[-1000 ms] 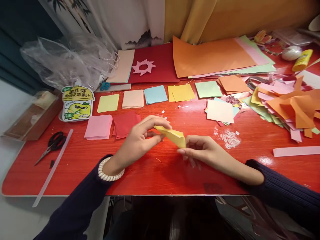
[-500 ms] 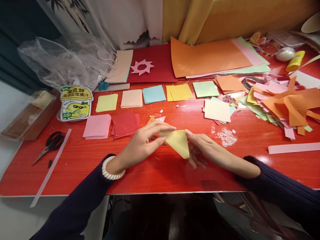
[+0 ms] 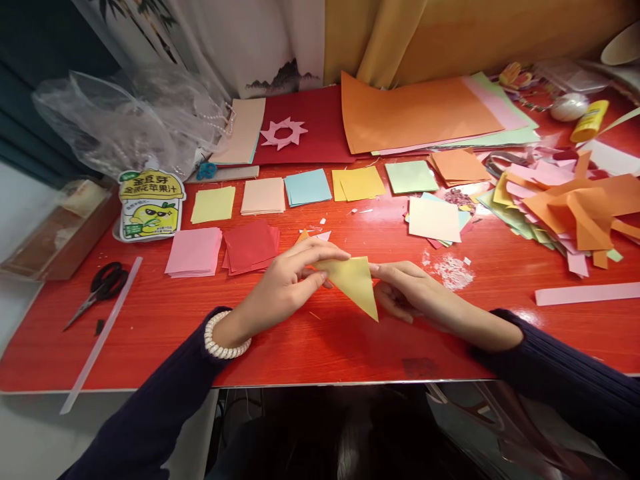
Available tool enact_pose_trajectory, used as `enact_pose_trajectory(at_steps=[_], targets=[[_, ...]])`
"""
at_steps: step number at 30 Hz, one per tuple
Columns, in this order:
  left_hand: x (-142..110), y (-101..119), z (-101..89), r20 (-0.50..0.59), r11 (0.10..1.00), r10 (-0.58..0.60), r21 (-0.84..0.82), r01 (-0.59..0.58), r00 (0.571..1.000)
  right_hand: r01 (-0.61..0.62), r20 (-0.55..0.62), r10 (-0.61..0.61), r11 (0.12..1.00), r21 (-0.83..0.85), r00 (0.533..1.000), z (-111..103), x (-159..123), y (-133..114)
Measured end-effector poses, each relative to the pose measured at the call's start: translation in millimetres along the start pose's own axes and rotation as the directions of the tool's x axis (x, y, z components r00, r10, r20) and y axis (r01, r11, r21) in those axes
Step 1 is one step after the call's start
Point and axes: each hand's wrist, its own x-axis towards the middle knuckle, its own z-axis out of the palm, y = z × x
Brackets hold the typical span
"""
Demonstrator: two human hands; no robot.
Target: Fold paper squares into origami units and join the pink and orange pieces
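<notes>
A pale yellow piece of paper [image 3: 355,280], folded into a triangle, is held just above the red table with one point facing down toward me. My left hand [image 3: 295,280] grips its left corner between thumb and fingers. At the upper right edge of the paper, a fingertip of my right hand [image 3: 407,287] touches it, the other fingers curled beneath. Whether the right thumb and finger pinch the edge is partly hidden. Behind the left fingers, small orange and pink paper points [image 3: 320,235] peek out.
Stacks of coloured paper squares [image 3: 263,195] run across the red table [image 3: 300,353]. A pink paper ring [image 3: 283,135] lies on dark red sheets. Scissors [image 3: 105,283] and a pink strip [image 3: 100,340] lie left; paper scraps [image 3: 585,213] and a glue stick [image 3: 590,121] are right.
The right fingers have curled inward and shifted slightly up against the paper's edge. The yellow paper's lower part now shows a sharper point. The left hand has barely moved.
</notes>
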Motion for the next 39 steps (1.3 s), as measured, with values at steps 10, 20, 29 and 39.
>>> enact_pose_trajectory(at_steps=[10,20,29,39], targets=[[-3.6,-6.3,7.4,0.022,0.805,0.319,0.52,-0.284,0.947,0.022,-0.105,-0.043,0.981,-0.194,0.993,3.0,-2.3,1.7],[-1.1,-10.4,-1.1,0.243,0.085,0.712,0.902,-0.424,0.659,0.138,-0.313,-0.037,0.941,0.308,0.949,2.6,3.2,3.9],[-5.7,-9.2,-5.2,0.424,0.146,0.702,0.701,-0.698,0.572,-0.109,0.054,0.095,0.884,0.455,0.994,-5.1,3.4,-4.3],[-6.9,-22.5,-3.8,0.325,0.526,0.529,0.599,-0.603,0.784,0.112,-0.21,-0.071,0.975,0.191,0.975,-3.0,4.1,-1.5]])
